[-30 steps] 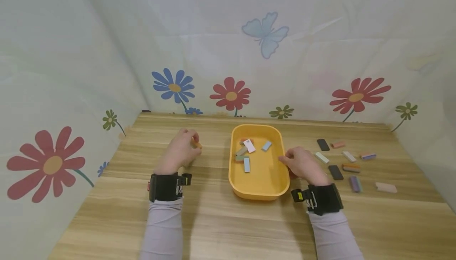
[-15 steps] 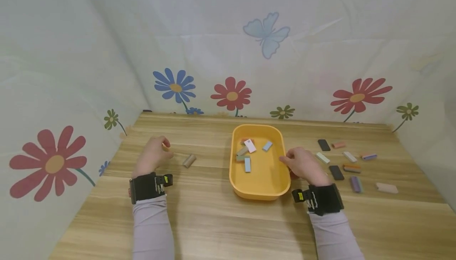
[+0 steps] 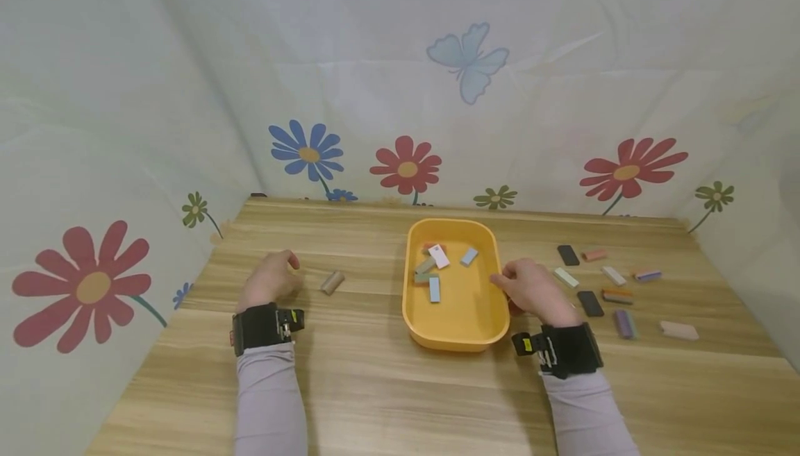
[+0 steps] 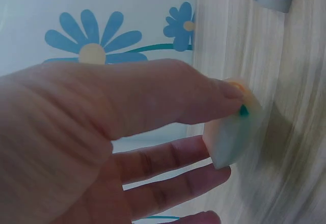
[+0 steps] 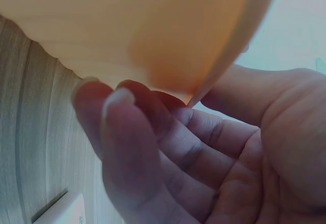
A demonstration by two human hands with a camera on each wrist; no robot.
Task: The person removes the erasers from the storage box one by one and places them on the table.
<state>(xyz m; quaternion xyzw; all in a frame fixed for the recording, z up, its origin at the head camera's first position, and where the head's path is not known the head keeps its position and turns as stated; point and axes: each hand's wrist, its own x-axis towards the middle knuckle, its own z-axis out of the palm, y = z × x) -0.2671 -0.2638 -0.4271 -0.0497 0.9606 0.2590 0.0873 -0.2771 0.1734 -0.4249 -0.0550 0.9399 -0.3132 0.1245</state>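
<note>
Across the lower half of the head view, the wood-grained tabletop (image 3: 387, 400). Right of the frame's centre, the yellow tray (image 3: 465, 314), long axis running up and down the frame, with small blocks (image 3: 434, 289) lying inside. At the tray's right rim, the right hand (image 3: 532, 289), thumb and fingers pinching the edge. At centre left, well apart from the tray, the left hand (image 3: 269, 282), turned toward upper right, thumb and fingertips pinching a small pale block (image 4: 229, 140), whitish and orange with a green mark. Right of centre in the left wrist view, that block, longer roughly up and down the frame, set across the thumb tip; too blurred at the edge to tell whether touching the tabletop or just above.

By judgement, the relation to watch: tray straight to the right of the left hand, with a grey-brown block (image 3: 332, 282) between, near the fingertips but apart, long axis slanting from lower left to upper right. Left hand much nearer to it; right hand beyond the tray.
</note>
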